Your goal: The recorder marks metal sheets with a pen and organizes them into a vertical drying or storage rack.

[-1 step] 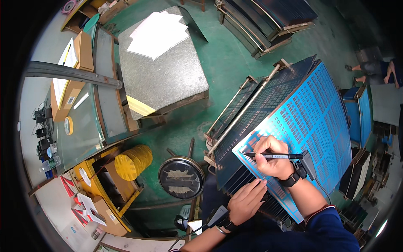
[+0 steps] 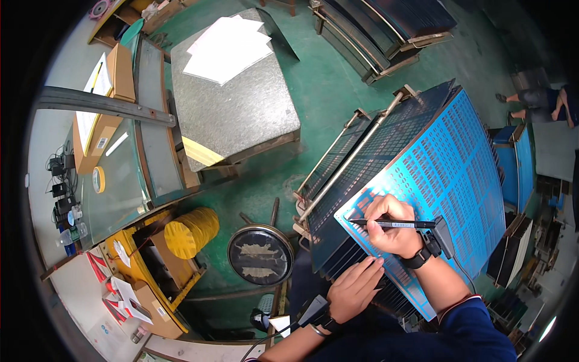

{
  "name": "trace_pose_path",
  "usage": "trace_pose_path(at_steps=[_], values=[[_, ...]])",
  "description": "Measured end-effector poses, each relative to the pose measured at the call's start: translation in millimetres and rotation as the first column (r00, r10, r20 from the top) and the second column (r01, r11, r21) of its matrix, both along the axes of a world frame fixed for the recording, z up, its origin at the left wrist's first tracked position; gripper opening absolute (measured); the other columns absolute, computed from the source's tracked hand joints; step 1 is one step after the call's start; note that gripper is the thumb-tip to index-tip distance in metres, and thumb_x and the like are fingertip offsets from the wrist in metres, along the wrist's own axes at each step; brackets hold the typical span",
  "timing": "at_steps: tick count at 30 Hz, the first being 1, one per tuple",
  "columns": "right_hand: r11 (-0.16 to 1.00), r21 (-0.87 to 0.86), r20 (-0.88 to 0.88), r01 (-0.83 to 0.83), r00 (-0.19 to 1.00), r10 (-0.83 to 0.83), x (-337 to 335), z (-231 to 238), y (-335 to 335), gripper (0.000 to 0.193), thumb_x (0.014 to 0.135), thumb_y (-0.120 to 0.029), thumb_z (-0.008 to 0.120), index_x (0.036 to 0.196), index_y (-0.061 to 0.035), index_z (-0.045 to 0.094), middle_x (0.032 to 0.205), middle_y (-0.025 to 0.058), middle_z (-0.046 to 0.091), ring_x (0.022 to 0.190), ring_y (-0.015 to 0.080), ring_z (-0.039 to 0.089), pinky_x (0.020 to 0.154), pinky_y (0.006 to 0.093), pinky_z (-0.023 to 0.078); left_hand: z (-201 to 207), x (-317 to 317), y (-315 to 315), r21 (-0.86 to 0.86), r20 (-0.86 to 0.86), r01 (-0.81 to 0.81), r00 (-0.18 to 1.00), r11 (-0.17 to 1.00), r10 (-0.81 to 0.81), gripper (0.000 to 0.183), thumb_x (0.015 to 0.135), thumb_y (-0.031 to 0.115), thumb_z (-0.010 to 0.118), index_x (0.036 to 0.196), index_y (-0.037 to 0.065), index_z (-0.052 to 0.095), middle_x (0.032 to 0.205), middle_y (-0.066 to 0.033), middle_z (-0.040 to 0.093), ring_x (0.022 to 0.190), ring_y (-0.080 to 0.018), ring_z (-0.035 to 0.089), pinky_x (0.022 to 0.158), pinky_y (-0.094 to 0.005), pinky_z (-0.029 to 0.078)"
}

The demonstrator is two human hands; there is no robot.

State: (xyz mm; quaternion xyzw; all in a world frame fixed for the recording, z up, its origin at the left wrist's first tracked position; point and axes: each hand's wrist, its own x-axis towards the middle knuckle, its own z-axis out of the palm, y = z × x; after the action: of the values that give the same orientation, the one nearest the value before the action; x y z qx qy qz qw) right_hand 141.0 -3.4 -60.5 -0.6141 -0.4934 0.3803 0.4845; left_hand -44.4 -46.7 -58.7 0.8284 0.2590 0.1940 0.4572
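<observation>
Nothing moved since the earlier frame: right hand point(image 2: 393, 226) still closed round black pen point(image 2: 392, 224), tip on blue panel point(image 2: 458, 163) right of rack; left hand point(image 2: 354, 288) open, flat on panel's near edge. Marking continues.

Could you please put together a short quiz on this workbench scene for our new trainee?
1. True or false: the right hand holds a black pen over the blue perforated sheet.
2. Where does the left hand rest?
A. on the lower edge of the blue sheet
B. on the yellow roll
C. on the white papers
3. Fill in: each wrist wears a ____ strap.

Key: 1 true; 2 A; 3 black.
</observation>
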Motion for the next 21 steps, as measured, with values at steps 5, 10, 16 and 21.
trace_pose_path(at_steps=[5, 10, 16, 21], values=[[1.000, -0.026, 0.019, -0.016, 1.000, 0.016, -1.0, 3.9, 3.0, 0.014, 0.072, -0.005, 0.066, 0.072, -0.0061, 0.052, 0.068, 0.0050, 0.061, 0.069, 0.0219, 0.066, 0.064, 0.0317, 0.052, -0.2, -1.1, 0.5, -0.005, -0.001, 0.000, 1.000, 1.000, 0.000, 0.047, 0.071, 0.014, 0.071, 0.117, 0.005, 0.063, 0.129, -0.0076, 0.059, 0.122, -0.0257, 0.053, 0.097, -0.0384, 0.045], [1.000, -0.013, 0.050, -0.026, 0.998, 0.026, 0.4, 5.0, 3.8, 0.014, 0.071, -0.004, 0.066, 0.073, -0.0058, 0.053, 0.068, 0.0055, 0.061, 0.069, 0.0217, 0.066, 0.063, 0.0306, 0.052, -0.8, 0.1, -1.3, 0.003, -0.001, -0.006, 1.000, 1.000, 0.006, 0.048, 0.071, 0.014, 0.071, 0.117, 0.005, 0.064, 0.129, -0.0073, 0.059, 0.122, -0.0253, 0.053, 0.097, -0.0381, 0.045], [0.999, 0.024, 0.076, -0.043, 0.996, 0.041, 0.0, 3.9, 5.1, 0.014, 0.076, -0.006, 0.065, 0.074, -0.0052, 0.051, 0.067, 0.0058, 0.061, 0.065, 0.0191, 0.063, 0.065, 0.0309, 0.051, -2.2, -0.3, -2.2, 0.008, -0.005, -0.005, 1.000, 1.000, 0.005, 0.047, 0.072, 0.015, 0.071, 0.117, 0.005, 0.064, 0.129, -0.0068, 0.059, 0.122, -0.0250, 0.053, 0.097, -0.0381, 0.045], [0.995, 0.069, 0.114, -0.065, 0.992, 0.057, 1.5, 2.5, 4.5, 0.017, 0.081, -0.009, 0.065, 0.074, -0.0040, 0.050, 0.066, 0.0064, 0.061, 0.061, 0.0164, 0.060, 0.057, 0.0281, 0.049, -1.5, 0.3, -2.2, 0.010, -0.001, -0.006, 1.000, 1.000, 0.006, 0.045, 0.074, 0.016, 0.070, 0.117, 0.005, 0.064, 0.130, -0.0068, 0.059, 0.123, -0.0252, 0.053, 0.097, -0.0383, 0.045]])
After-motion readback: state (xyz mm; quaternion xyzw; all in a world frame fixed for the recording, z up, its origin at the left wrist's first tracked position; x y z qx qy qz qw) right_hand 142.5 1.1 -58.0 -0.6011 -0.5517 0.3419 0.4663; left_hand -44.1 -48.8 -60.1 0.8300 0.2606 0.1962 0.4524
